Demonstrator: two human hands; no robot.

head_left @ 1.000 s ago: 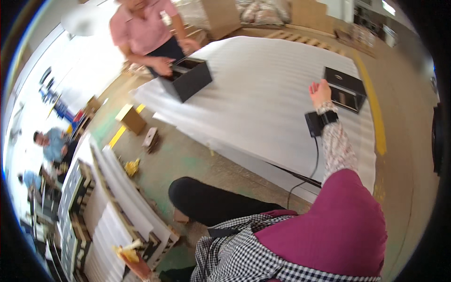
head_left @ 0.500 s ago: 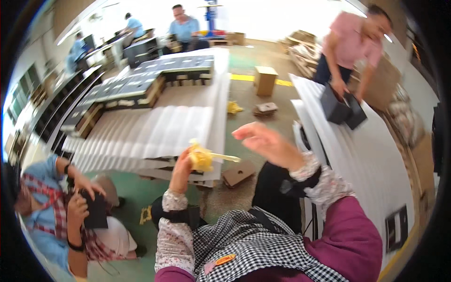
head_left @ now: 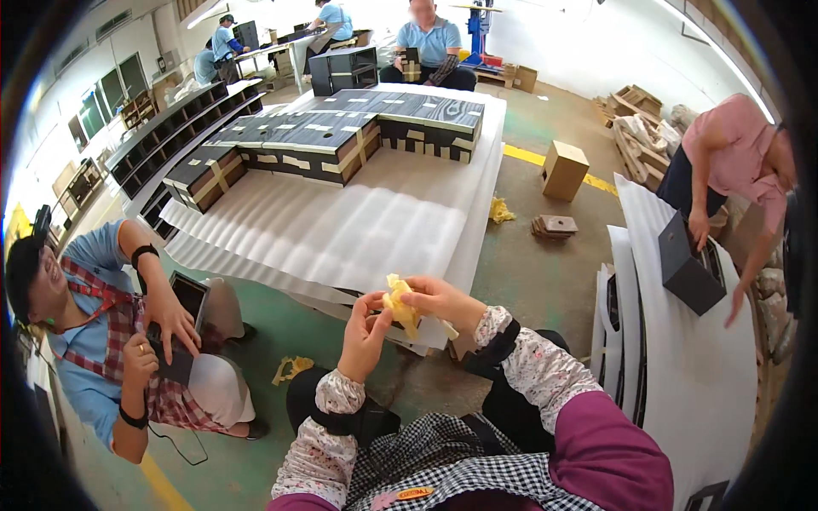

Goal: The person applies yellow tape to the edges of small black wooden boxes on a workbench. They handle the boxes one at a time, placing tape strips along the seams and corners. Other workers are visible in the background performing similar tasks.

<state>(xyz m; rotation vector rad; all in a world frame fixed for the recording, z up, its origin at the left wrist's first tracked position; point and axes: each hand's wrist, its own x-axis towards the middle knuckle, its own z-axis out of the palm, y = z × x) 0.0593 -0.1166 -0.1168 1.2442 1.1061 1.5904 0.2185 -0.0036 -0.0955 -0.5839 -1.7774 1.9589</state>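
Close in front of the person's checked apron (head_left: pixel 417 464), both forearms reach forward and slant inward, meeting at a crumpled yellow wad (head_left: pixel 400 308). The left hand (head_left: pixel 365 339) grips its left side, wrist low and fingers curled upward; the right hand (head_left: pixel 445 303) comes across from the right, back of the hand up, pinching it with bent fingers. A pale strip (head_left: pixel 449 329) hangs below the right hand.

To the near left, a yellow scrap (head_left: pixel 292 370) lies on the floor, and beside it sits a co-worker (head_left: pixel 98 341) in a blue shirt, handling a dark panel (head_left: pixel 179 362). On the near right, a white-covered stack (head_left: pixel 673 375) closes off that side.

Just beyond the hands, a wide stack of white foam sheets (head_left: pixel 332 230) blocks the way ahead, bearing taped dark boxes (head_left: pixel 298 128). Right of it, the floor holds some brown blocks (head_left: pixel 554 226), another yellow scrap (head_left: pixel 501 211) and a cardboard box (head_left: pixel 564 170). Farther right, a person in pink (head_left: pixel 737 136) bends over a dark box (head_left: pixel 688 268), one hand on it.

At the far side, a person in blue (head_left: pixel 429 43) sits behind the foam stack.
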